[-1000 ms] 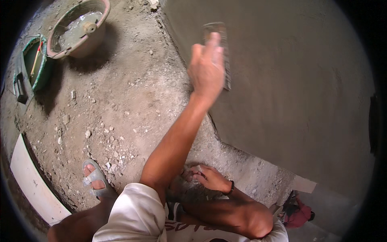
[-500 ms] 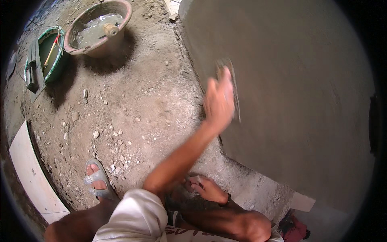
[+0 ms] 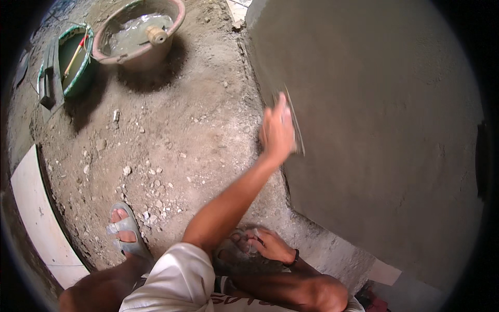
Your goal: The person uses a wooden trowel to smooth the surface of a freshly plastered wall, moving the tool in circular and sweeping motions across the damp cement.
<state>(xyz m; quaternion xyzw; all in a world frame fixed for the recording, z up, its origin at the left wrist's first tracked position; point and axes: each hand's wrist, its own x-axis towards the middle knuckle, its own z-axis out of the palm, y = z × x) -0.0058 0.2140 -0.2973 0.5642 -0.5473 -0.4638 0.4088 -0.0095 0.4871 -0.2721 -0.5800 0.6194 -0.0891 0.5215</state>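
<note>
My left hand [image 3: 277,136] is wrapped round a steel plastering trowel [image 3: 295,118], seen nearly edge-on and slightly blurred. The blade lies against the wet grey plastered surface [image 3: 374,135], close to its left edge. Low in the middle, my right hand [image 3: 273,246], with a dark band at the wrist, hangs beside my right foot [image 3: 240,243]. Its fingers are curled in near the toes, and whatever may be between them is too small to make out.
At the upper left stand a pinkish tub [image 3: 179,23] of wet grey mix with a wooden-handled tool, and a green tub [image 3: 80,83] carrying a long float [image 3: 50,75]. Small stones litter the dirt floor [image 3: 156,125]. A pale board [image 3: 44,218] lies far left, near my sandalled left foot [image 3: 123,231].
My left hand has moved the trowel a little toward the plaster's left edge. My right hand stays by the foot, and the view has shifted slightly.
</note>
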